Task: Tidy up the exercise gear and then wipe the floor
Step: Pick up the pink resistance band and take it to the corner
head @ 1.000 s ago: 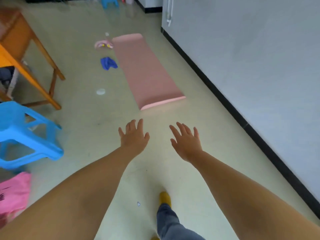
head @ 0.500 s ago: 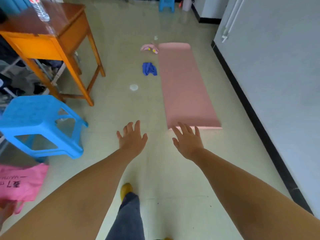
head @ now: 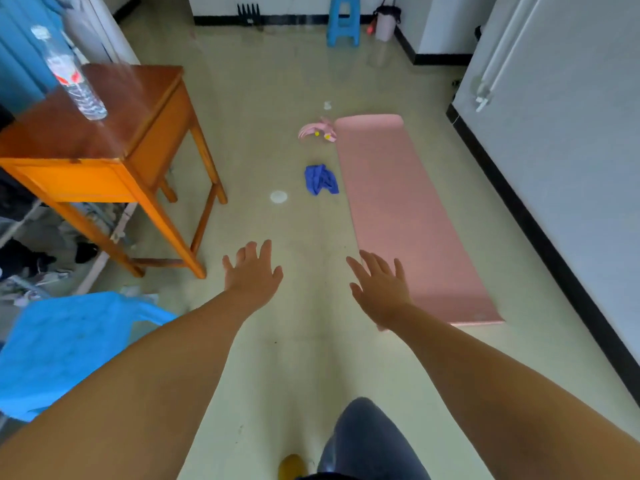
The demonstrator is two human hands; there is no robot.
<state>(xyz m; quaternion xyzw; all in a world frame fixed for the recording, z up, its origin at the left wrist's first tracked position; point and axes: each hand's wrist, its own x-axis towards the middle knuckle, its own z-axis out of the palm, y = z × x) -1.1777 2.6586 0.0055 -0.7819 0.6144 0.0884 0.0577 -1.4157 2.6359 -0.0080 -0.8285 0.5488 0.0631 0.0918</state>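
Closer to the pink mat [head: 405,209] than a moment ago.
Both arms are out, the left hand [head: 254,275] and right hand [head: 379,289] spread and empty; the right one now overlaps the mat's near left edge, with the blue cloth [head: 320,180] farther ahead.

Bare floor [head: 298,237] ahead (table [head: 104,133] left)

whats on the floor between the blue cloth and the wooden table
In the head view, a small white round spot lies on the floor between the blue cloth and the wooden table; what it is cannot be told. The rest of that stretch is bare floor.
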